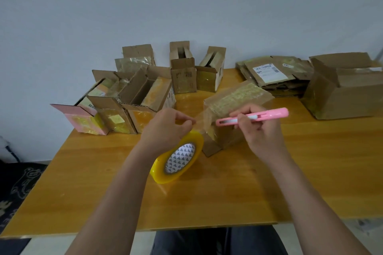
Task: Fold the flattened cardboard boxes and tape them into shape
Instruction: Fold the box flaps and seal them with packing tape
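Note:
A small folded cardboard box [232, 107], its top covered in clear tape, stands in the middle of the wooden table [228, 192]. My left hand [167, 126] pinches the strip of clear tape stretched from the box's near corner. Below that hand hangs the yellow tape roll [178, 157], tilted on the table. My right hand [261, 128] grips a pink utility knife [252, 119], its tip pointing left toward the stretched tape.
Several folded, taped boxes [128, 101] stand at the left and back. A stack of flattened boxes [271, 74] lies at the back right, beside a large open carton [344, 91]. The table's near edge is just above my lap.

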{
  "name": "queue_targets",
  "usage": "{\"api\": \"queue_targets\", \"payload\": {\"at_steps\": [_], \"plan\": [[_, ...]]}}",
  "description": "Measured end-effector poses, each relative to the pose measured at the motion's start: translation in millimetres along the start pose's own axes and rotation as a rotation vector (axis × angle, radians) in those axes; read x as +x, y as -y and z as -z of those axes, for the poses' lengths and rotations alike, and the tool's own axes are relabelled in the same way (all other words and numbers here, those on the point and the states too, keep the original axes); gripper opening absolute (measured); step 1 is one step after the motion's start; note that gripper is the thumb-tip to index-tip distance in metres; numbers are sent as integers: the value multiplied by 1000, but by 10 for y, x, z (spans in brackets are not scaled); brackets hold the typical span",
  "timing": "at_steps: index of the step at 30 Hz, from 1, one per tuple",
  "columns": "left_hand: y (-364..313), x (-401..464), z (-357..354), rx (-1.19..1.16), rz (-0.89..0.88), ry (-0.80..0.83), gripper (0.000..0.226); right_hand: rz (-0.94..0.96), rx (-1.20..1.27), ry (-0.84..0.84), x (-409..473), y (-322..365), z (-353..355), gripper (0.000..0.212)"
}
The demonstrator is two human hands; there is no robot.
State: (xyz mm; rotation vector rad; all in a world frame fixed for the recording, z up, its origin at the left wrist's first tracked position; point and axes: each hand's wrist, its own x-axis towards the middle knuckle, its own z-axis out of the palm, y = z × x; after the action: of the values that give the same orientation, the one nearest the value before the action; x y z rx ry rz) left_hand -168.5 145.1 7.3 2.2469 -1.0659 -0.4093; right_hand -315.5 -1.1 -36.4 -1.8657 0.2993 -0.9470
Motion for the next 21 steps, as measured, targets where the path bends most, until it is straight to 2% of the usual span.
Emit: {"api": "queue_targets", "payload": {"at_steps": [2,4,8,12,19,21], "plan": [[-9,-21,12,0,7,-3,21,-7,45,-27,-1,20,-32,10],[-10,-22,14,10,12,2,21,34,-21,27,22,49,-87,15],[-6,-22,21,21,1,-8,21,131,-423,161,66,-41,-171,14],[15,-44,35,0,-9,-8,21,-37,-185,131,57,-33,-97,15],[43,-68,36,-18,-9,-25,21,-81,10,-38,82,63,-85,12],[38,-65,35,-20,-18,-30,21,-66,17,-29,82,106,-111,10]]}}
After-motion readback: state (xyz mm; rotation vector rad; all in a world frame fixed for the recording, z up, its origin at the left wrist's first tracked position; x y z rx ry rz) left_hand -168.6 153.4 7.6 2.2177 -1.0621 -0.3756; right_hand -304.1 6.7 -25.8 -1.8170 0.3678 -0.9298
